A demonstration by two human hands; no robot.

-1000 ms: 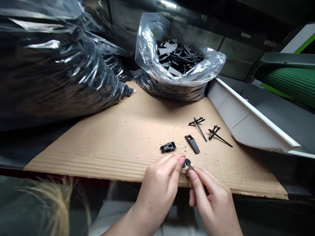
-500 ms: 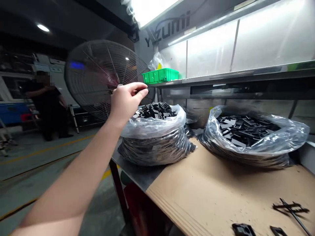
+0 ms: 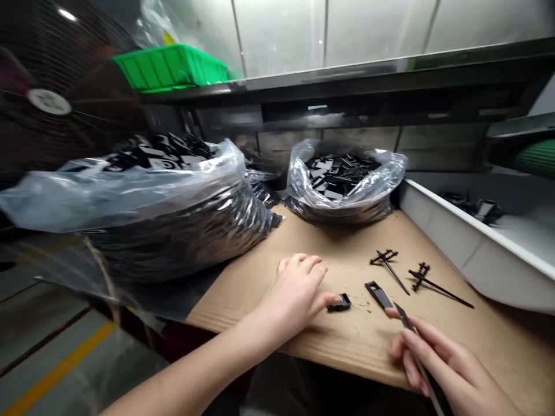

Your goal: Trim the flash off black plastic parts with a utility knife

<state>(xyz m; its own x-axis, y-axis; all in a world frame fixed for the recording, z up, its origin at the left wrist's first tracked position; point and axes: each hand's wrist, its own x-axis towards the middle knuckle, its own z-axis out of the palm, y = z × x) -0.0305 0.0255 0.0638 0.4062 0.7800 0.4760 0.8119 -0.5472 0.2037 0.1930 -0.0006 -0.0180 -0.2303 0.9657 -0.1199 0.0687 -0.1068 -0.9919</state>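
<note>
My left hand (image 3: 299, 292) is over the cardboard, fingers loosely bent and thumb apart, holding nothing that I can see. Its thumb tip reaches a small black plastic part (image 3: 344, 303); whether they touch I cannot tell. In my right hand (image 3: 437, 358) is a slim knife (image 3: 406, 320), its pointed blade angled up and left. A longer black plastic part (image 3: 377, 294) with a square opening lies just beyond the right fingertips. Farther back are two black plastic sprues, one branched piece (image 3: 385, 260) and another (image 3: 427, 282) to its right.
A large plastic bag (image 3: 173, 214) of black parts stands at left, a smaller bag (image 3: 342, 208) at the back. A white bin (image 3: 468, 237) with black parts borders the right. A green basket (image 3: 169, 66) sits on the shelf (image 3: 329, 75); a fan (image 3: 50, 101) is far left.
My left hand has come down from above the left bag to the cardboard beside the small black part. The view has turned right and down, bringing my right hand with the knife into sight.
</note>
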